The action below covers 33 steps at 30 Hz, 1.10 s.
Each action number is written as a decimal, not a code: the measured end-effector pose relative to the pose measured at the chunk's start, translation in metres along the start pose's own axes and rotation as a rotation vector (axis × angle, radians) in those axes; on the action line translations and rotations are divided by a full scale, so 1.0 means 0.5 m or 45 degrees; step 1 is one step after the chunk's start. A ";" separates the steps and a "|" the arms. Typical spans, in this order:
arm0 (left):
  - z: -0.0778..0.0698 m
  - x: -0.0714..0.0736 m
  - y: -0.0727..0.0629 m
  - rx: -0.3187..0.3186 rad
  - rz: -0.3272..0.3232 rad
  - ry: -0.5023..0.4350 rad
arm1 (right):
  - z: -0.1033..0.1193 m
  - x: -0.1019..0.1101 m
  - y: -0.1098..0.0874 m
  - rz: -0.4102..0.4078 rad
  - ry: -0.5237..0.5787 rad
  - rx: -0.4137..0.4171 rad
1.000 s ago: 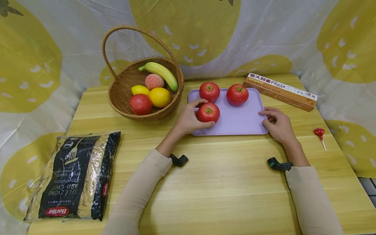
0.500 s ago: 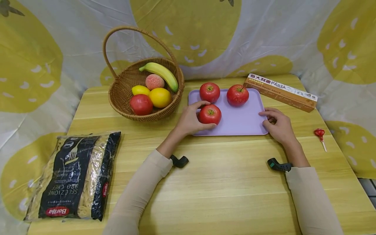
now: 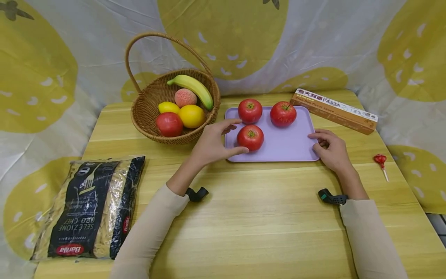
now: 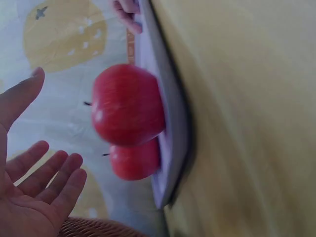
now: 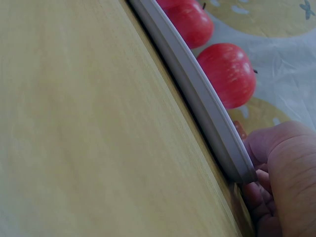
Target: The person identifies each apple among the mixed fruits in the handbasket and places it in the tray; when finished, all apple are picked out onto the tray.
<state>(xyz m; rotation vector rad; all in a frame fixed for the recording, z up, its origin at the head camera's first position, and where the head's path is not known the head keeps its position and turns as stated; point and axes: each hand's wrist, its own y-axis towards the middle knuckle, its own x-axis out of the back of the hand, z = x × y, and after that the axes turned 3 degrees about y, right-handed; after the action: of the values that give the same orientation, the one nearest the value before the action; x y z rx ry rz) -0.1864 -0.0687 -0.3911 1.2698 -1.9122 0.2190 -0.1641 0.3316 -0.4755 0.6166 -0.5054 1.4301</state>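
Three red apples rest on a lilac tray (image 3: 289,149). The front-left apple (image 3: 250,138) lies nearest my left hand (image 3: 213,142), whose thumb and fingers are spread apart at its left side. In the left wrist view a gap shows between that hand (image 4: 37,197) and the apple (image 4: 127,104). Behind are the back-left apple (image 3: 250,111) and the back-right apple (image 3: 283,114). At the tray's right edge my right hand (image 3: 331,150) pinches the rim. The right wrist view has its thumb (image 5: 266,143) over the rim and the fingers curled outside, partly hidden.
Left of the tray stands a wicker basket (image 3: 139,116) with a tall handle, holding a banana, lemons and other fruit. A pasta box (image 3: 334,110) lies back right, a red lollipop (image 3: 380,159) right, and a bag of pasta (image 3: 87,209) front left.
My left hand has let go of the front-left apple and drawn back to the left, after shifting it slightly right on the tray. The right hand has stayed at the tray's edge.
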 end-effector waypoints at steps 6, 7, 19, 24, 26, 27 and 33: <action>-0.017 0.068 -0.022 -0.069 -0.126 -0.033 | -0.001 0.002 0.000 0.002 0.004 0.012; -0.017 0.080 -0.024 -0.075 -0.156 -0.029 | -0.001 0.002 0.001 0.000 0.003 0.014; 0.012 0.209 -0.020 0.127 -0.269 0.131 | -0.002 0.000 0.000 -0.003 -0.011 0.018; 0.040 0.253 -0.029 0.305 -0.218 0.265 | -0.003 -0.001 0.003 -0.004 -0.010 0.023; 0.053 0.269 -0.034 0.363 -0.182 0.316 | -0.004 -0.001 0.004 -0.005 -0.011 0.023; 0.060 0.275 -0.036 0.384 -0.163 0.344 | -0.004 -0.001 0.004 -0.005 -0.012 0.023; 0.099 0.300 -0.041 0.424 -0.038 0.475 | -0.007 -0.001 0.002 0.000 -0.008 0.017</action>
<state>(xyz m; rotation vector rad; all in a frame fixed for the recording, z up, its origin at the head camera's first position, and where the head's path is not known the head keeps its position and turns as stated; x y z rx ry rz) -0.2199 -0.2091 -0.3239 1.3578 -1.5760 0.7310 -0.1652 0.3334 -0.4784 0.6324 -0.5011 1.4327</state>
